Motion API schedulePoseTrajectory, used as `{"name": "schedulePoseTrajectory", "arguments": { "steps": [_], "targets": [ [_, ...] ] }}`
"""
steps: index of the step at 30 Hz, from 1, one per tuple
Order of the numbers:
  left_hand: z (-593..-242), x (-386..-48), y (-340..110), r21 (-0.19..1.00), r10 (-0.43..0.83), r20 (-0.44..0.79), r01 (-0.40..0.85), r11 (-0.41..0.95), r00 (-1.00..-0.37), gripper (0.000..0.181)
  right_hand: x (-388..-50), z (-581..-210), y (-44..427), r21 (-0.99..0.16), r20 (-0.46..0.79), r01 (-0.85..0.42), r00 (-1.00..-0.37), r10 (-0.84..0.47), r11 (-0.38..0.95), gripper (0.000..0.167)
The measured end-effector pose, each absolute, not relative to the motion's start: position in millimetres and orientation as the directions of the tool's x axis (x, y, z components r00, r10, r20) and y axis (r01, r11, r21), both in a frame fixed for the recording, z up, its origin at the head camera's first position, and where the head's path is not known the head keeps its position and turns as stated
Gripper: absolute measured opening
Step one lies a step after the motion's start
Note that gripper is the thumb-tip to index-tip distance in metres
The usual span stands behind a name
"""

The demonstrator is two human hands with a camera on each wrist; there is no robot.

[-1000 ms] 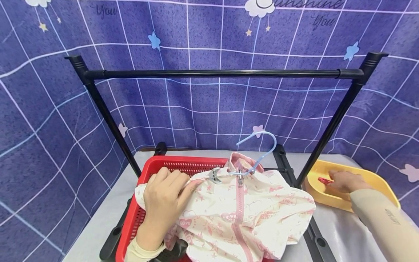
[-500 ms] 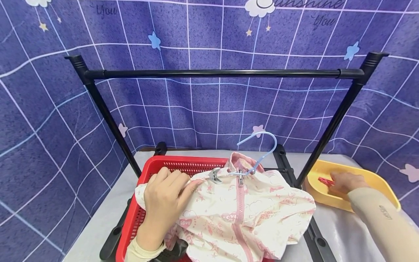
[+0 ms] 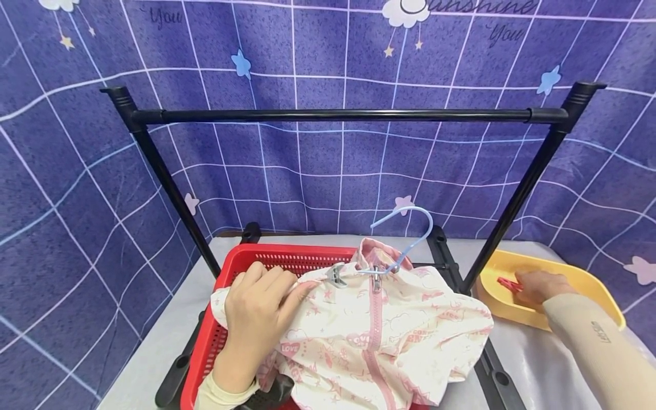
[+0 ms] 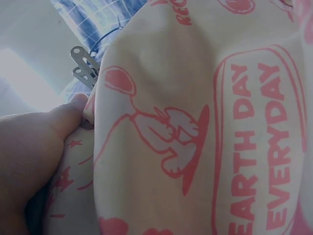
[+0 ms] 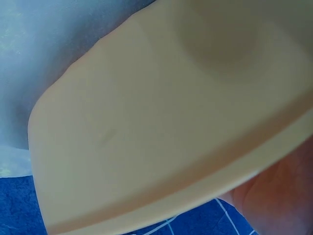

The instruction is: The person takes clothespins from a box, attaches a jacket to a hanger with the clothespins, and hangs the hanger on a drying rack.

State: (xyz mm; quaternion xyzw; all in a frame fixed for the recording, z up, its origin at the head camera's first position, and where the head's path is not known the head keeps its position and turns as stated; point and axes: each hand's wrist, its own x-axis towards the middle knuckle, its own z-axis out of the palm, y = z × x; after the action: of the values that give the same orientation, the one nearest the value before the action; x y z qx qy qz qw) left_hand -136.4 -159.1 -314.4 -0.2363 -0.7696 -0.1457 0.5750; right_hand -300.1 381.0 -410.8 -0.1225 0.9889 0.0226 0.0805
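A white jacket (image 3: 338,336) with pink prints and a pink zip lies over a red basket, on a light blue hanger (image 3: 429,225) whose hook rises from the collar. My left hand (image 3: 258,319) grips the jacket's left-side shoulder, fingers folded over the cloth. Beside that hand a grey clothespin (image 3: 336,275) is clamped on the shoulder; the left wrist view shows the same clothespin (image 4: 84,66) beyond the thumb. Inside the yellow tub, my right hand (image 3: 545,286) pinches a red clothespin (image 3: 509,285). In the right wrist view the tub's wall covers the fingers.
The red basket (image 3: 233,259) stands between the feet of a black rack, whose crossbar (image 3: 338,115) spans above. The yellow tub (image 3: 597,285) is right of the rack's right post (image 3: 512,213). A dark object (image 3: 279,392) shows below my left wrist. A blue patterned curtain hangs behind.
My right hand and forearm have shifted slightly within the yellow tub, and the red clothespin has turned a little with the fingers. My left hand, the jacket and the hanger stay in place.
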Motion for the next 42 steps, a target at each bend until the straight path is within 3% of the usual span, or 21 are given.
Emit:
{"name": "schedulePoseTrajectory", "arguments": {
  "steps": [12, 20, 30, 42],
  "targets": [
    [-314.6, -135.7, -159.4, -0.043, 0.196, 0.952, 0.534, 0.844, -0.233, 0.049, -301.8, -409.7, 377.4, 0.052, -0.099, -0.281, -0.956, -0.275, 0.958, 0.021],
    [-315.2, -135.7, -159.1, -0.043, 0.197, 0.953, 0.537, 0.842, -0.232, 0.050, -302.1, -409.4, 379.5, 0.061, -0.065, -0.267, -0.963, -0.263, 0.962, 0.043],
    [-314.9, -136.7, -159.2, -0.046, 0.198, 0.953, 0.535, 0.843, -0.229, 0.049, -303.2, -407.1, 381.0, 0.138, 0.031, -0.302, -0.951, -0.309, 0.943, 0.038],
    [-314.0, -137.2, -158.8, -0.051, 0.200, 0.955, 0.544, 0.838, -0.217, 0.049, -303.5, -402.9, 382.0, 0.145, 0.080, -0.285, -0.951, -0.298, 0.948, 0.046]
  ]
}}
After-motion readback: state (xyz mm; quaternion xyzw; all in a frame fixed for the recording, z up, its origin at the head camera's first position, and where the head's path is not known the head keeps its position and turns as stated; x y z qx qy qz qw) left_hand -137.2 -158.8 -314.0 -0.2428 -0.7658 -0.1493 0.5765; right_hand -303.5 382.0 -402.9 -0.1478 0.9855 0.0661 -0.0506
